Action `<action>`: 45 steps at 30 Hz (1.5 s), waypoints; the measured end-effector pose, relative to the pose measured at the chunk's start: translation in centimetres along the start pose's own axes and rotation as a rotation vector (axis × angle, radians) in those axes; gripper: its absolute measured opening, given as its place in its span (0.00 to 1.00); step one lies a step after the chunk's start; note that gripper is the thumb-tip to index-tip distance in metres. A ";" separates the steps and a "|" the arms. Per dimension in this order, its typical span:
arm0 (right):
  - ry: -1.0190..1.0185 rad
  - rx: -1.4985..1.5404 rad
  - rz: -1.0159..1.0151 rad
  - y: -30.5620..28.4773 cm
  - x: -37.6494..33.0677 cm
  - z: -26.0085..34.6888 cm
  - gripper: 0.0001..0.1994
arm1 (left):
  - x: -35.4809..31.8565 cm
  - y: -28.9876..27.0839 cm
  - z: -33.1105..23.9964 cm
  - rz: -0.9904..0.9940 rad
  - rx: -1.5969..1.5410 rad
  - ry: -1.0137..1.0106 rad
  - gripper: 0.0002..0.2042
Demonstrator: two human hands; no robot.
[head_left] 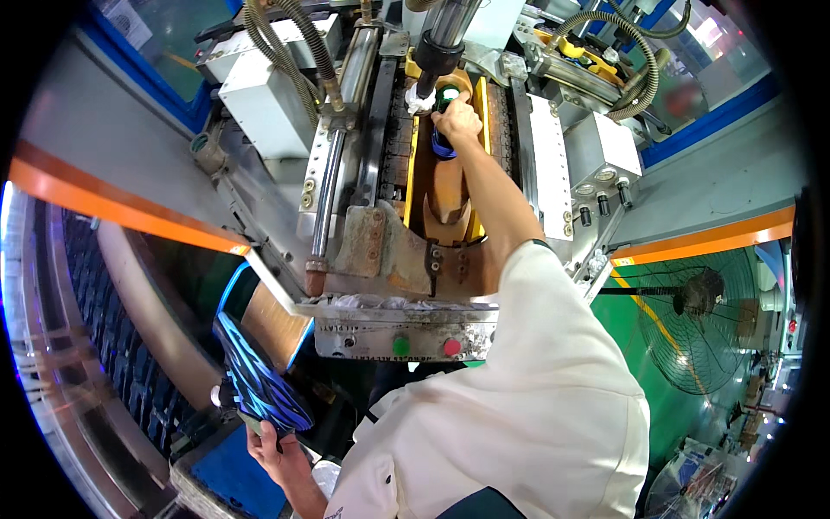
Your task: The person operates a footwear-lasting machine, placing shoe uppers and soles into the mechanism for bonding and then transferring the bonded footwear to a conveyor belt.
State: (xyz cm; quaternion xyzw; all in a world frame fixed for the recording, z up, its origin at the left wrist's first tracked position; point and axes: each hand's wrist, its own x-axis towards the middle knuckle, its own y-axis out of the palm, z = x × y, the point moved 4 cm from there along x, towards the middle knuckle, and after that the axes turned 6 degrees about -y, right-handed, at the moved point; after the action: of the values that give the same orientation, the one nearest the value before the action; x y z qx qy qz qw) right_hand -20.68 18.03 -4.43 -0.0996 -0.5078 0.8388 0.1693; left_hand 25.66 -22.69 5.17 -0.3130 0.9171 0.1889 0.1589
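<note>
In the lower left, my left hand (275,451) is closed around the end of a blue and black patterned shoe (258,381), which it holds tilted beside the machine. A round pale knob-like part shows at the shoe's far side. My right arm reaches forward into the machine's yellow-sided channel (482,130). There my right hand (459,119) is closed on a second shoe, dark with a blue edge (443,149) and a green top; the hand hides much of it. Right beside that shoe, a metal press cylinder (443,43) comes down, with white wrapping (420,100) at its tip.
A front panel carries a green button (401,346) and a red button (452,347). Orange rails (130,201) flank the machine. A conveyor (130,346) curves past on the left, near a blue-topped surface (238,471). On the right stands a large caged fan (699,294).
</note>
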 end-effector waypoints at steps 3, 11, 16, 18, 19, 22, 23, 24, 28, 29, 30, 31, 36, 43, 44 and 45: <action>-0.324 0.115 -0.227 -2.7 -6.1 1.4 0.36 | -2.3 -2.5 2.2 -0.178 -0.053 0.014 0.23; -0.908 0.722 0.095 2.2 -37.3 2.1 0.16 | -4.4 0.6 3.4 -0.243 -0.074 -0.029 0.24; -0.932 0.582 0.139 11.2 -39.3 0.0 0.18 | -4.7 1.9 2.9 -0.180 -0.001 -0.033 0.20; -0.959 0.717 0.059 5.9 -37.0 2.0 0.19 | -4.8 2.3 2.8 -0.181 -0.009 -0.038 0.22; -0.988 0.828 0.038 0.7 -34.8 3.6 0.18 | -4.6 2.3 3.0 -0.173 -0.027 -0.040 0.22; -1.000 0.811 -0.534 -14.0 -24.3 5.2 0.14 | -4.2 2.8 3.3 -0.148 -0.058 -0.035 0.23; -0.805 0.781 -0.752 -18.0 -20.1 5.5 0.12 | -3.8 2.1 3.7 -0.145 -0.049 -0.036 0.25; -0.750 0.763 -0.905 -21.9 -15.4 5.7 0.11 | -3.5 1.9 3.9 -0.139 -0.043 -0.035 0.26; -0.873 0.599 -1.018 -27.6 -1.4 7.7 0.09 | -3.8 1.8 3.8 -0.143 -0.092 -0.040 0.24; -0.843 0.580 -0.975 -27.2 0.2 8.1 0.09 | -3.8 1.8 3.9 -0.171 -0.100 -0.034 0.23; -0.807 0.546 -0.938 -27.1 1.6 8.1 0.08 | -3.6 2.5 4.0 -0.188 -0.106 -0.035 0.23; -0.780 0.517 -0.902 -26.6 2.6 7.7 0.08 | -3.6 2.9 4.2 -0.207 -0.114 -0.036 0.22; -0.692 0.465 -0.758 -24.5 4.8 7.5 0.06 | -3.9 3.5 4.0 -0.195 -0.162 -0.047 0.20; -0.689 0.323 -0.577 -20.4 5.5 6.9 0.06 | -7.8 1.2 3.9 -0.233 -0.286 0.064 0.15; -0.675 0.313 -0.552 -20.1 5.7 5.5 0.06 | -8.7 0.8 3.7 -0.264 -0.274 0.057 0.15; -0.668 0.294 -0.543 -20.3 5.4 4.4 0.06 | -9.3 0.2 4.0 -0.265 -0.296 0.053 0.16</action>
State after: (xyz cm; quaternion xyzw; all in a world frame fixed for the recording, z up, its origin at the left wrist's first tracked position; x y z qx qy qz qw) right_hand -23.47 25.17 15.65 0.3383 -0.4180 0.8132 0.2225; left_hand 33.19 -15.97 5.53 -0.4558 0.8340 0.2907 0.1103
